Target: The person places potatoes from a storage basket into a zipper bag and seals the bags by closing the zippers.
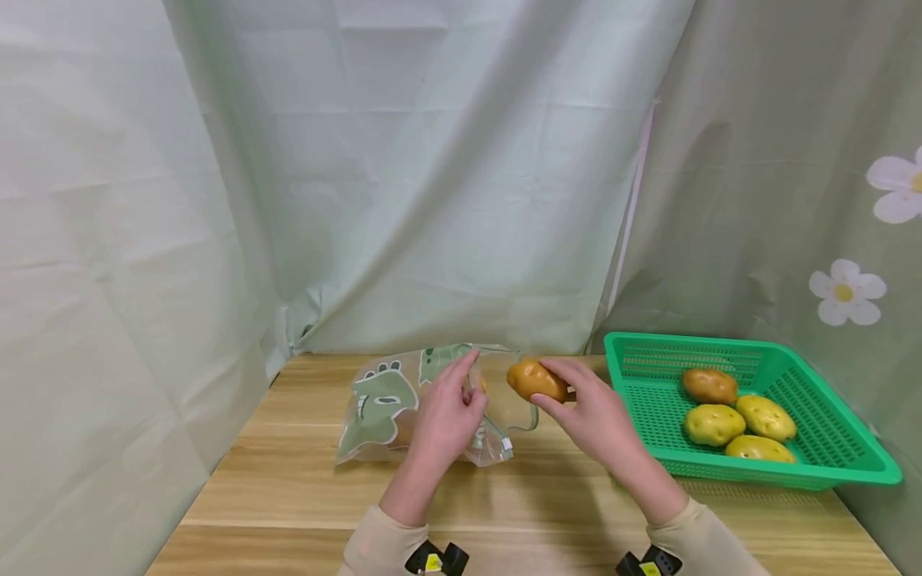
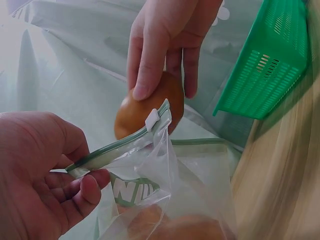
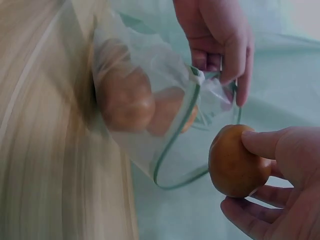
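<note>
Right hand (image 1: 598,416) grips brown potato (image 1: 535,379), fingers curled round it, just right of bag (image 1: 403,404) mouth, apart from rim. Left hand (image 1: 446,420) pinches zipper edge (image 2: 117,147), holding mouth open toward potato. Potato's long axis roughly across opening. Two potatoes already inside bag, on table (image 1: 288,496). Green basket (image 1: 828,472) far right.

Clear glossy plastic bag (image 1: 403,404), wooden table (image 1: 288,496)
</note>
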Demonstrator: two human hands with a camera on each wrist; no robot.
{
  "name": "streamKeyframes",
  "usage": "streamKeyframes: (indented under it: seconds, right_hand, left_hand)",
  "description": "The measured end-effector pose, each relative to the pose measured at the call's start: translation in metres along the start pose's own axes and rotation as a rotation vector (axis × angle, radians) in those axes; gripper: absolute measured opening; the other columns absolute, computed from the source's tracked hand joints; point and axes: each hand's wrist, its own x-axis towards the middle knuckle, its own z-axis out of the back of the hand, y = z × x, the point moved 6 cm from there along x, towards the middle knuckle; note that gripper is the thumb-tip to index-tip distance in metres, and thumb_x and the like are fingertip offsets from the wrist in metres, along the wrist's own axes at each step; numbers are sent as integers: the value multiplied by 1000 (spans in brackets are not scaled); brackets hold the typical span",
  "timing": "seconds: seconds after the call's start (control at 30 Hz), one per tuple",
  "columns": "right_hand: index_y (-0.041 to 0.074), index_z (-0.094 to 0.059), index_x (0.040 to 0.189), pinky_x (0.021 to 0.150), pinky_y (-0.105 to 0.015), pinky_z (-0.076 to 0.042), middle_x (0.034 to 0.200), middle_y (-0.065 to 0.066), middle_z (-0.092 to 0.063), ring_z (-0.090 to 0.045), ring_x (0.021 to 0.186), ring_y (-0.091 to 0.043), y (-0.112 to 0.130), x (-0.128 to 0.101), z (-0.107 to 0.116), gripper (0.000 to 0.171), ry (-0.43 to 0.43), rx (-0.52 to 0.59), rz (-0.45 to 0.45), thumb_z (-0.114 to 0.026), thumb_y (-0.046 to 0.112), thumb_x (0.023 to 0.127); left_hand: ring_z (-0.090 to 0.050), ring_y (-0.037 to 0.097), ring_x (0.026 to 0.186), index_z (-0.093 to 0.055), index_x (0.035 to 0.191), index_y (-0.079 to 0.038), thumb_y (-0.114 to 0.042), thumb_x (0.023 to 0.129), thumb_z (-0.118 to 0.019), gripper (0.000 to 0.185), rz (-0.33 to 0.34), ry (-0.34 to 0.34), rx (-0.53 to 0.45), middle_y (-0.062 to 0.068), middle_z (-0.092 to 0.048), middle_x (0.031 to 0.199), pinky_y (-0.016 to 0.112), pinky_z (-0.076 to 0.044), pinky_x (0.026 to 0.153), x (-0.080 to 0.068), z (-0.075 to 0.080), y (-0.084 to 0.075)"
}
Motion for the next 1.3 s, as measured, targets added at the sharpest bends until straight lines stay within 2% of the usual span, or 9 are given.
streamKeyframes:
  seconds: [0.37, 0.8, 1.0, 1.13, 1.2, 1.3]
  right_hand:
    - [14, -71, 147, 87, -45, -64, 140, -11, -70, -73, 109, -27, 8, 7, -30, 54, 95, -14, -39, -87, 30, 98]
    - [10, -73, 143, 81, -48, -60, 132, -13, -72, -72, 103, -30, 13, 15, -49, 50, 79, -90, -60, -86, 30, 98]
    - [12, -74, 141, 68, -41, -55, 129, -11, -72, -70, 92, -25, 17, 19, -58, 51, 79, -152, -82, -86, 36, 98]
    - [14, -74, 141, 58, -35, -49, 117, -8, -69, -63, 78, -19, 18, 21, -64, 53, 96, -179, -84, -84, 45, 98]
    - [14, -74, 142, 59, -35, -51, 114, -8, -68, -66, 80, -20, 19, 21, -66, 54, 109, -166, -79, -82, 47, 99]
    - [14, -72, 144, 67, -40, -58, 114, -8, -70, -73, 93, -25, 18, 19, -68, 55, 130, -126, -75, -80, 46, 101]
  left_hand:
    - [-52, 8, 61, -58, 161, -11, -1, 94, -69, 68, 3, 9, -1, 12, -64, 146, 25, -47, 52, 1, 0, -1]
    - [-52, 8, 62, -59, 159, -10, 2, 95, -69, 67, -21, 1, -12, 16, -63, 149, 25, -49, 54, 1, 0, 2]
    - [-52, 8, 62, -58, 160, -8, 2, 94, -68, 67, -31, -7, -14, 16, -64, 145, 26, -49, 54, 1, 2, 2]
    - [-50, 7, 59, -56, 161, -8, 1, 93, -68, 69, -25, -11, -20, 16, -63, 147, 26, -48, 53, 2, 3, 2]
    - [-49, 7, 58, -55, 163, -9, 1, 94, -67, 71, -17, -10, -22, 15, -62, 150, 26, -47, 52, 2, 3, 2]
    - [-49, 7, 57, -53, 164, -10, 0, 94, -67, 72, -7, -16, -21, 16, -58, 157, 26, -46, 52, 1, 4, 3]
